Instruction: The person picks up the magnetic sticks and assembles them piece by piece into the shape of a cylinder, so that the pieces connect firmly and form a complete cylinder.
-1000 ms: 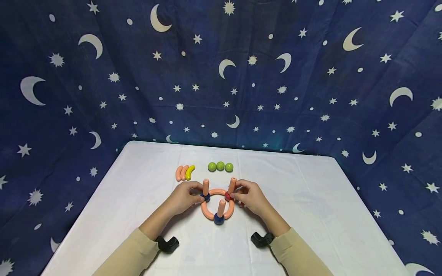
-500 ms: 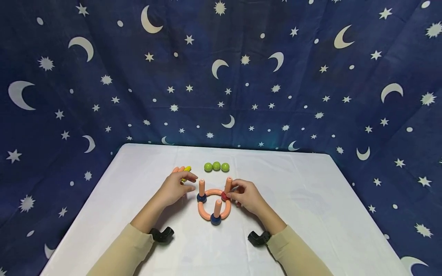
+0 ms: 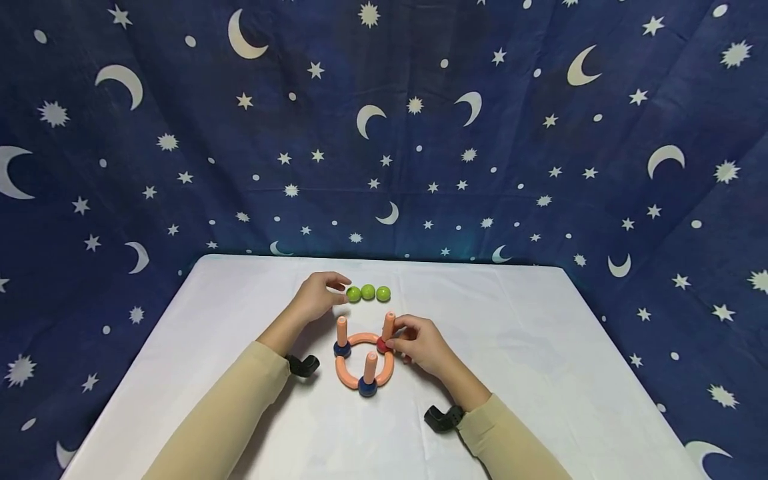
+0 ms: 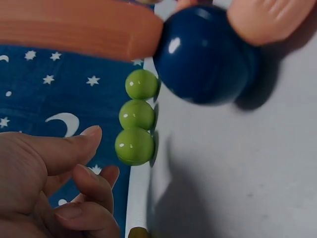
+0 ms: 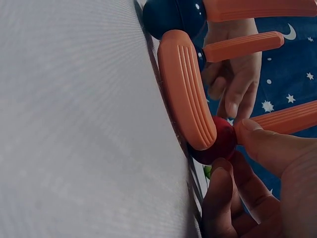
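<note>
So, fetching step, I guess: right hand (image 3: 420, 342) pinches the red ball (image 5: 225, 141); left hand (image 3: 320, 295), fingers loose beside the green balls (image 3: 368, 292), probably needs to grip one.

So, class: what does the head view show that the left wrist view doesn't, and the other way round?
Only the head view shows the red ball and the beige sleeves. Only the left wrist view shows a yellowish tip at its bottom edge. Both show the left hand, three green balls and a blue ball with an orange-pink rod.
</note>
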Action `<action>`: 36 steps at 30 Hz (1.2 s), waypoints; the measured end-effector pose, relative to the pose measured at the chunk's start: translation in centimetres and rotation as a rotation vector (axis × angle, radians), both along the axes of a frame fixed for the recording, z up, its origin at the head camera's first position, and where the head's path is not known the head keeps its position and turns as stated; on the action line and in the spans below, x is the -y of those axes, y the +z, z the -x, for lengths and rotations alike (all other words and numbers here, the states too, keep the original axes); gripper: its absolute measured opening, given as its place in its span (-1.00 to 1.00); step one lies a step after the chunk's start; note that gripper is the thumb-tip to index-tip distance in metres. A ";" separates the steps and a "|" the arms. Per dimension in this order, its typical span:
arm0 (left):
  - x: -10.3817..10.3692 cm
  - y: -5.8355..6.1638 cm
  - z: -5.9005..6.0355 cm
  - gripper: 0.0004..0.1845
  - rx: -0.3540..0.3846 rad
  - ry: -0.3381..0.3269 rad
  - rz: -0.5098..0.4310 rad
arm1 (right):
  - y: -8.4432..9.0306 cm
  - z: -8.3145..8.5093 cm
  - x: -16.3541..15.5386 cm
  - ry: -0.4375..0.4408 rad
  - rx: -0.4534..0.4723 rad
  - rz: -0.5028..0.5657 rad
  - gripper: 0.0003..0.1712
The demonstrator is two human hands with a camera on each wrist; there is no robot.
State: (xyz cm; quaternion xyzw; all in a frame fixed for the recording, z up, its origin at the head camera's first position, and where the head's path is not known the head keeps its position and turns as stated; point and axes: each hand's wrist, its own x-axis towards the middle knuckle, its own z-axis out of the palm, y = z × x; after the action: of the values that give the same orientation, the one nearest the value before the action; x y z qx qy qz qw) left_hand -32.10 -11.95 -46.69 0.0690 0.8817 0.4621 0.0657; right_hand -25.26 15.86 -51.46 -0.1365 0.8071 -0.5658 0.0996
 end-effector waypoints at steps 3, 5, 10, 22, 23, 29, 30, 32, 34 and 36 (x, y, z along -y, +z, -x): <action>-0.2 -0.2 0.7 -0.59 0.000 -0.015 0.021 | 0.1 -0.1 0.1 0.001 -0.015 0.001 -0.73; -0.4 -0.3 1.0 -0.58 0.004 -0.019 0.034 | 0.1 -0.2 0.1 -0.001 -0.023 -0.001 -0.73; -0.9 -0.6 1.6 -0.58 0.012 -0.024 0.064 | 0.0 -0.3 0.1 -0.004 -0.040 -0.007 -0.73; -1.2 -0.9 1.6 -0.73 0.012 0.018 0.087 | 0.0 -0.2 0.2 0.001 -0.049 -0.014 -0.75; -1.1 -0.8 1.5 -0.73 0.015 0.017 0.084 | 0.0 -0.2 0.2 0.002 -0.051 -0.015 -0.75; -0.1 0.3 0.9 -0.70 -0.010 -0.031 0.016 | 0.0 0.0 0.2 -0.006 -0.026 -0.019 -0.74; 0.1 0.6 0.7 -0.68 -0.019 -0.041 0.002 | 0.0 0.0 0.2 -0.010 -0.019 -0.018 -0.74; 0.4 1.3 0.4 -0.65 -0.027 -0.057 -0.024 | 0.1 0.0 0.2 -0.012 -0.007 -0.016 -0.74; 0.6 2.0 0.0 -0.63 -0.021 -0.064 -0.050 | 0.1 0.0 0.3 -0.015 -0.004 -0.017 -0.74; 0.7 2.8 -0.5 -0.63 -0.015 -0.075 -0.068 | 0.1 0.0 0.3 -0.018 -0.005 -0.020 -0.74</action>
State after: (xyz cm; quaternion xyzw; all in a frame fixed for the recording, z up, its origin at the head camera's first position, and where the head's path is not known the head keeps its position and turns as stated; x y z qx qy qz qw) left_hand -31.63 -12.70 -43.85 0.1075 0.8629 0.4883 0.0739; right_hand -25.22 15.56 -51.34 -0.1294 0.8140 -0.5584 0.0939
